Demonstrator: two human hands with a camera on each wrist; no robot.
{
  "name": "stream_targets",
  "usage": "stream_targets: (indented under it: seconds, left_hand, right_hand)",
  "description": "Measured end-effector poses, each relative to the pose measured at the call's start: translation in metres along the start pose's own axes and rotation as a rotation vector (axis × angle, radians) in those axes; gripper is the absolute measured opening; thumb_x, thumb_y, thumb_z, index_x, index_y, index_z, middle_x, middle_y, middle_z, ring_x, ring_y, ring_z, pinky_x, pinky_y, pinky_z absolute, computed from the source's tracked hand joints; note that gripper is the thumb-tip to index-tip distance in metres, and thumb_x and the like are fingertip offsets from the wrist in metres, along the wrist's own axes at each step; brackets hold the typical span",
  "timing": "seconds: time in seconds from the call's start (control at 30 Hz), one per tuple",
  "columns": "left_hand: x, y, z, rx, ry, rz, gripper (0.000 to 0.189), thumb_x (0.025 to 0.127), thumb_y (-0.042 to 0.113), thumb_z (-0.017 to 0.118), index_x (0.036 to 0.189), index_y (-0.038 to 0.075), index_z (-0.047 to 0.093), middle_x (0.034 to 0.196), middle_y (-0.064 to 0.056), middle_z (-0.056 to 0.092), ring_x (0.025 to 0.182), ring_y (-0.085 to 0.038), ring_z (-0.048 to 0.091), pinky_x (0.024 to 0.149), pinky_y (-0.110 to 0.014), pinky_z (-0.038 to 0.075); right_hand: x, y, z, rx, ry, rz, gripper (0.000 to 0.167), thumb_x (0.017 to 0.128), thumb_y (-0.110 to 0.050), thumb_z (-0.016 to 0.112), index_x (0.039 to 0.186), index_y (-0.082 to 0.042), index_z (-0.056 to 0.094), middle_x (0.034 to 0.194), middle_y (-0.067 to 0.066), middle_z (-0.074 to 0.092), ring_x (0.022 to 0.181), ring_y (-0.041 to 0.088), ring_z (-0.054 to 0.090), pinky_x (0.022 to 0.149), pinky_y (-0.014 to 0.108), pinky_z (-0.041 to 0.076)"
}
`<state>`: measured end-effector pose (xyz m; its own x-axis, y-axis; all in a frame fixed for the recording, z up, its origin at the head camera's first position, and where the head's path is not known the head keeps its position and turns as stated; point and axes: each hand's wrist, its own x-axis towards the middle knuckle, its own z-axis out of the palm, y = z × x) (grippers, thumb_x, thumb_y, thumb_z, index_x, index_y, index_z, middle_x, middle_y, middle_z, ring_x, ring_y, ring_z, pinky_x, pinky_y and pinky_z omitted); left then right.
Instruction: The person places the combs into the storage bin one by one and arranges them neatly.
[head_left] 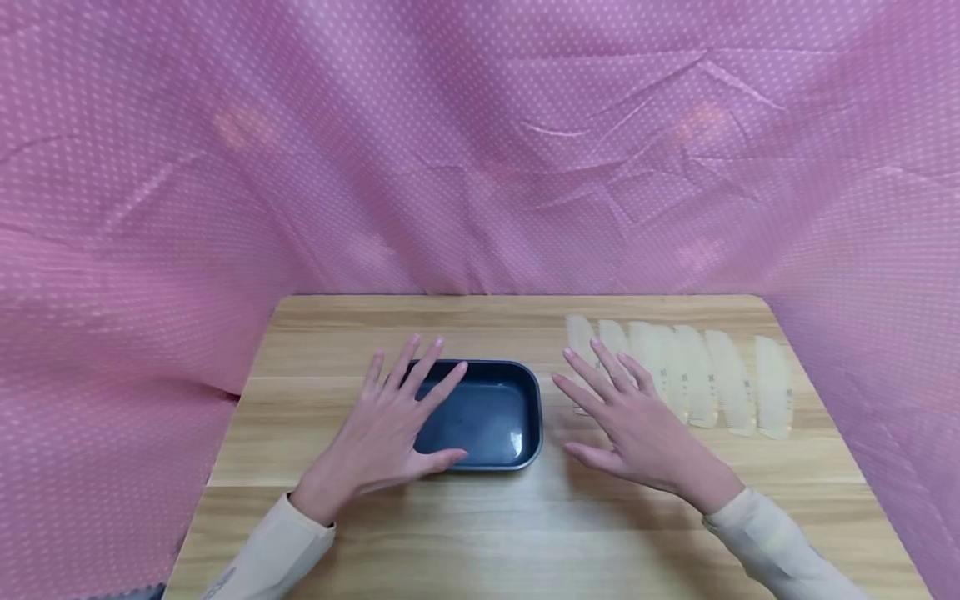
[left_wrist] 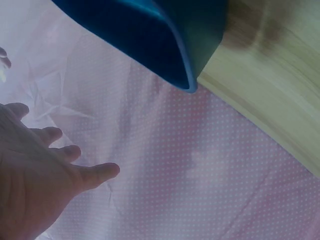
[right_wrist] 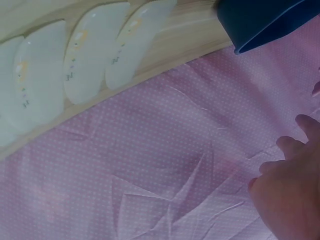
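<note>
My left hand (head_left: 382, 433) hovers over the left part of a dark blue rectangular tray (head_left: 531, 417), its fingers spread and nothing held. To the right of the tray is my right hand (head_left: 630, 429), also spread and holding nothing, partly covering the nearest of several pale translucent combs (head_left: 731, 383). The combs lie in a row, side by side, on the right of the table. In the left wrist view, the left hand (left_wrist: 40, 175) is apart from the tray (left_wrist: 190, 60). The right wrist view shows the right hand (right_wrist: 292, 185) away from the combs (right_wrist: 92, 55).
A light wooden table (head_left: 480, 542) carries everything. Pink dotted cloth (head_left: 480, 167) hangs behind it and on both sides. The inside of the tray shows nothing but a light reflection where it is visible.
</note>
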<state>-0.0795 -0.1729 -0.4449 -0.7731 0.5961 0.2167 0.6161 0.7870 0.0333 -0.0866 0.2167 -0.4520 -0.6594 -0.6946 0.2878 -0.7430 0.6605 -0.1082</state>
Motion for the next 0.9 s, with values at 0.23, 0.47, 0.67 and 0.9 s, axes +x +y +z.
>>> stream_targets:
  seconds: [0.23,0.47,0.67,0.9]
  left_hand:
    - [-0.004,-0.005,0.003,-0.035,-0.025,-0.032,0.114,0.091,0.094,0.047,0.177,0.025,0.019,0.182,-0.014,0.012,0.166,-0.037,0.003,0.124,-0.076,0.014]
    - [-0.023,-0.013,0.013,-0.200,-0.113,-0.197,0.137,0.078,0.093,0.070,0.177,0.018,0.013,0.181,-0.017,0.011,0.165,-0.043,0.011,0.121,-0.074,0.027]
    - [-0.037,-0.024,0.027,-0.319,-0.195,-0.327,0.147,0.074,0.091,0.075,0.176,0.010,0.009,0.180,-0.022,0.007,0.164,-0.044,0.011,0.122,-0.073,0.026]
    - [-0.045,-0.034,0.042,-0.468,-0.210,-0.423,0.146,0.077,0.076,0.088,0.176,0.010,0.004,0.179,-0.024,0.013,0.162,-0.045,0.021,0.122,-0.073,0.026]
  right_hand:
    - [0.002,0.007,0.010,0.103,0.074,0.011,0.084,0.108,-0.071,0.043,0.167,-0.011,0.046,0.180,0.009,0.022,0.165,0.041,0.012,0.123,0.068,0.018]
    - [0.002,0.029,0.032,0.296,0.149,0.155,0.080,0.105,-0.046,0.070,0.165,0.000,0.042,0.168,0.019,0.044,0.152,0.043,0.043,0.119,0.064,0.035]
    - [0.005,0.051,0.046,0.521,0.110,0.527,0.069,0.104,-0.023,0.077,0.157,0.007,0.044,0.142,0.029,0.061,0.111,0.045,0.072,0.092,0.058,0.061]
    - [0.020,0.067,0.056,0.511,-0.066,0.704,0.084,0.104,-0.041,0.075,0.154,0.018,0.041,0.127,0.033,0.066,0.110,0.044,0.071,0.092,0.060,0.059]
